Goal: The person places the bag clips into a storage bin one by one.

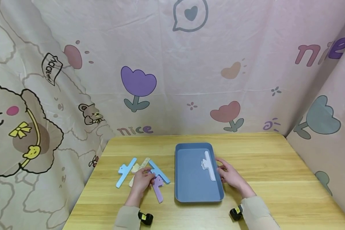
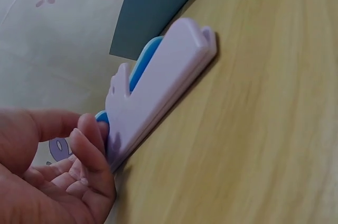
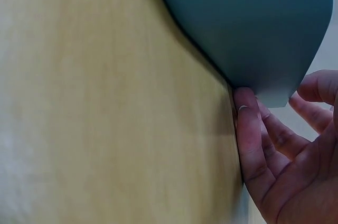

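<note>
A blue-grey tray [image 1: 189, 191] lies on the wooden table, with a white bag clip [image 1: 209, 166] inside along its right side. My right hand [image 1: 231, 174] holds the tray's right edge; in the right wrist view, its fingertips [image 3: 245, 100] touch the outer wall near the base. On the left, my left hand [image 1: 142, 182] reaches over a group of bag clips. Its curled fingers are at a blue clip [image 1: 164, 177] and a purple clip [image 1: 158, 193], but whether they pinch either one is unclear. Part of the blue clip hides behind the purple clip [image 2: 153, 86] in the left wrist view.
A cream clip [image 1: 145, 163] lies partly under the left hand, and a light blue clip [image 1: 126, 172] lies farther left. Patterned curtains [image 1: 172, 111] hang behind and beside the table [image 1: 261, 153].
</note>
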Demonstrator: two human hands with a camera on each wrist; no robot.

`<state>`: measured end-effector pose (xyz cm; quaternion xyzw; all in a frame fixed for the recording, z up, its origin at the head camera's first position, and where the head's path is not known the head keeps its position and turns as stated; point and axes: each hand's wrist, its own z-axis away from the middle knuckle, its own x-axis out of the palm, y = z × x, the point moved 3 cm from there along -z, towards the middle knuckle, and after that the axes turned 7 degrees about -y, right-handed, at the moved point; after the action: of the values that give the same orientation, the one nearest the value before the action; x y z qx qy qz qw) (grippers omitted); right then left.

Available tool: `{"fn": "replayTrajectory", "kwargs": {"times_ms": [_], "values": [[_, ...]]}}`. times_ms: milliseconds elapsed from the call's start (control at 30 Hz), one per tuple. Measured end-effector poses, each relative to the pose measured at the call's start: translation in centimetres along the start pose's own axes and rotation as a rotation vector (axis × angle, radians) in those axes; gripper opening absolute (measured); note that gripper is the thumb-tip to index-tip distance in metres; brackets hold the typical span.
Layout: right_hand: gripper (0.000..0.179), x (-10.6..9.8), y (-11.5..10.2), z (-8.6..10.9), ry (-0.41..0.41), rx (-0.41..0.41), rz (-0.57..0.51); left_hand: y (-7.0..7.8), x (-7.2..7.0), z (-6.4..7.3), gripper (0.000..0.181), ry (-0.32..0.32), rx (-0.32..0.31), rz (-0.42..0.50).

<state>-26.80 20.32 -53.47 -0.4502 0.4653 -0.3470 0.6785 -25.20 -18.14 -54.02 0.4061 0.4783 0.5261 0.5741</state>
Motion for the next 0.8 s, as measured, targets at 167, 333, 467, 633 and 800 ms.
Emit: {"fn": "replayTrajectory", "kwargs": {"times_ms": [167, 333, 467, 633, 800], "values": [[0.051, -0.04, 0.09, -0.10, -0.003, -0.002, 0.004, -0.09, 0.02, -0.32, 0.043, 0.019, -0.008, 0.022], [0.051, -0.03, 0.08, -0.14, -0.004, -0.009, 0.006, -0.16, 0.08, -0.47, 0.041, 0.028, -0.016, 0.030], [0.051, -0.02, 0.10, -0.15, -0.005, -0.012, 0.006, -0.07, 0.12, -0.45, 0.040, 0.029, -0.009, 0.026], [0.051, 0.00, 0.11, -0.11, -0.005, -0.011, 0.009, -0.06, 0.19, -0.59, 0.041, 0.033, -0.004, 0.022], [0.051, 0.00, 0.15, -0.09, -0.001, -0.007, 0.011, -0.07, 0.24, -0.81, 0.040, 0.044, -0.008, 0.008]]}}
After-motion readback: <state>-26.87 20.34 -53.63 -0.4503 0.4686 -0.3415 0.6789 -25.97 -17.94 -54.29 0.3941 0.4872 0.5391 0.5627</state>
